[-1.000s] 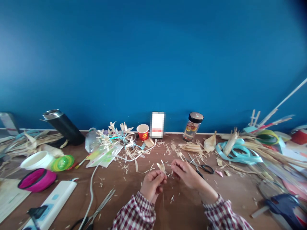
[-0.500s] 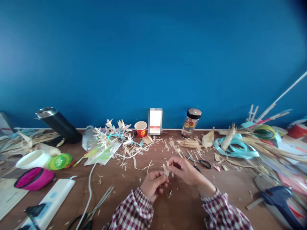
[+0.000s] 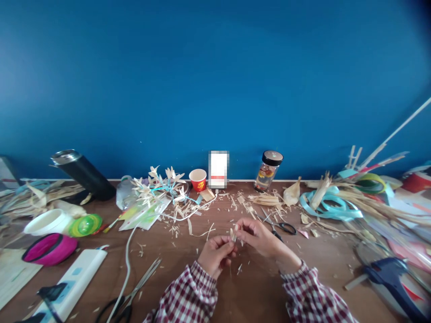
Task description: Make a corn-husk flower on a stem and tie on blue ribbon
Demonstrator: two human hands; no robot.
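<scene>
Between my two hands is a small pale piece of dried corn husk (image 3: 232, 234), mostly covered by the fingers. My left hand (image 3: 217, 255) pinches its lower part between thumb and index finger. From the right, my right hand (image 3: 254, 235) pinches the upper part, its fingertips almost meeting those of the left. A thin strand seems to hang below the left fingers. Husk scraps lie on the brown table (image 3: 249, 291) around both hands. Just behind my right hand rest scissors with black handles (image 3: 286, 228).
Pale husk flowers on blue stems (image 3: 161, 186) lie beside a red paper cup (image 3: 197, 180). A lidded jar (image 3: 268, 170) stands at the wall. More scissors (image 3: 141, 285) and a power strip (image 3: 76, 280) are left; a blue glue gun (image 3: 387, 273) and turquoise ribbon (image 3: 332, 204) right.
Both hands stay close together at the same spot, with small shifts of the fingers. Less of the husk piece shows above the left fingers now.
</scene>
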